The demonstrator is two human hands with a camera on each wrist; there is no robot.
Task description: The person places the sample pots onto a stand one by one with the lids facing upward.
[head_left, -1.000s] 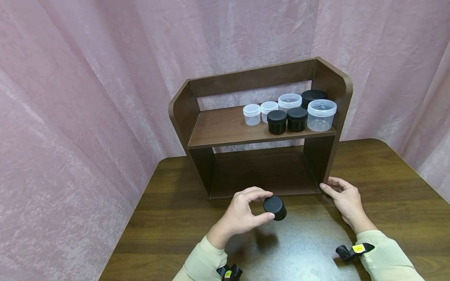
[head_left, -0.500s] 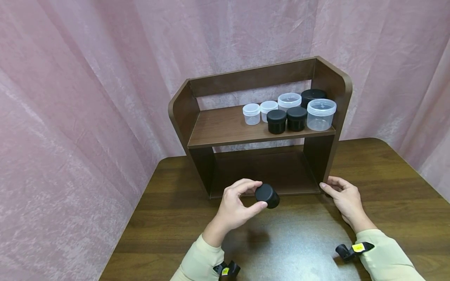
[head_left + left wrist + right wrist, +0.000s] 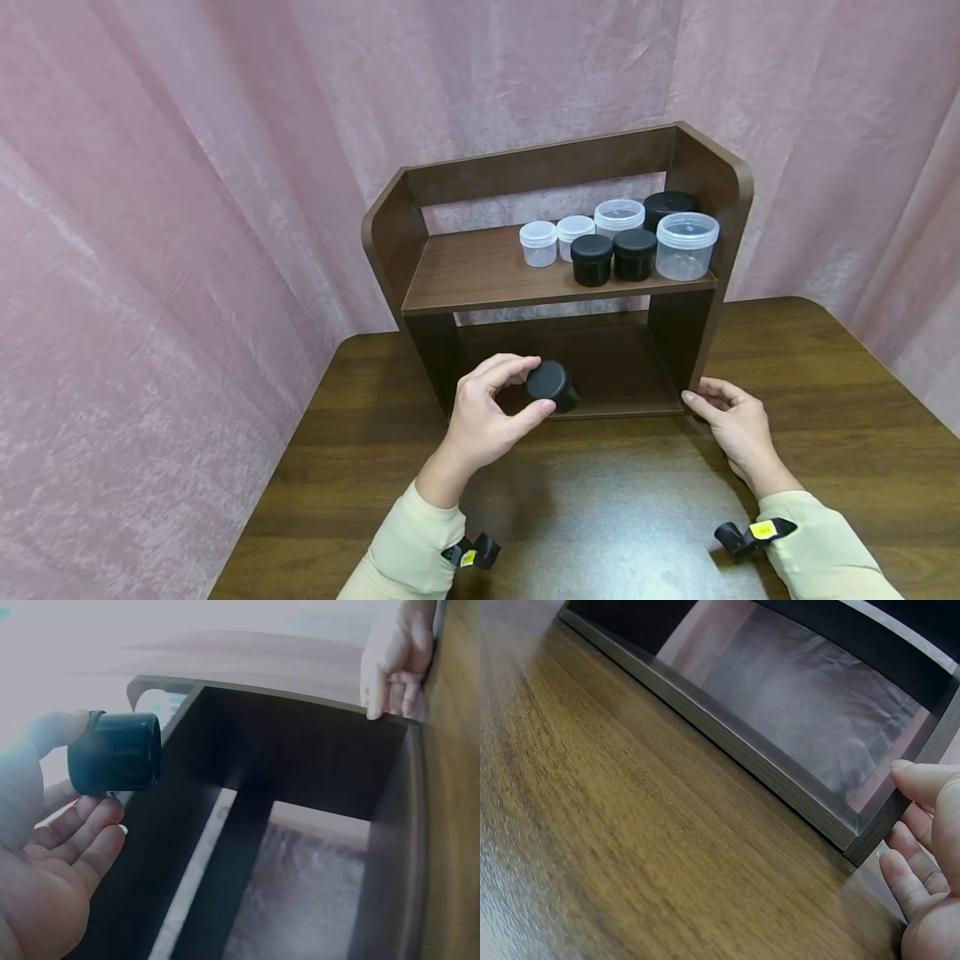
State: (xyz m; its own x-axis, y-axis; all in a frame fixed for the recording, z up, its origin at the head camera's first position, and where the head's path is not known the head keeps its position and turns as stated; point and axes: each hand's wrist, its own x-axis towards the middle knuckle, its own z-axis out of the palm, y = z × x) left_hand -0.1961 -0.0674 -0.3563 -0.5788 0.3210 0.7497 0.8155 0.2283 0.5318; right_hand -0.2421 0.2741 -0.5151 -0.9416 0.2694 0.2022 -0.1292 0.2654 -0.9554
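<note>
In the head view my left hand [image 3: 480,415] pinches a small black lidded jar [image 3: 552,386] between thumb and fingertips. The jar is held tilted in the air before the lower compartment of a brown wooden shelf unit [image 3: 480,271]. Seen from the left wrist, the black jar [image 3: 116,752] lies sideways in the grip, its lid end towards the palm. My right hand [image 3: 738,433] grips the bottom front corner of the unit's right side panel. In the right wrist view, the thumb of that hand [image 3: 937,832] lies on the panel's front edge, with the fingers round the outer side.
On the upper shelf, towards the right, stand two small clear jars [image 3: 538,244], two small black jars [image 3: 592,260], two larger clear jars [image 3: 686,247] and a larger black jar [image 3: 670,206]. The unit stands on a wooden table [image 3: 360,467] before a pink curtain [image 3: 187,208].
My left hand has carried the black jar up and to the left, from over the table to in front of the lower compartment. My right hand stays at the panel corner.
</note>
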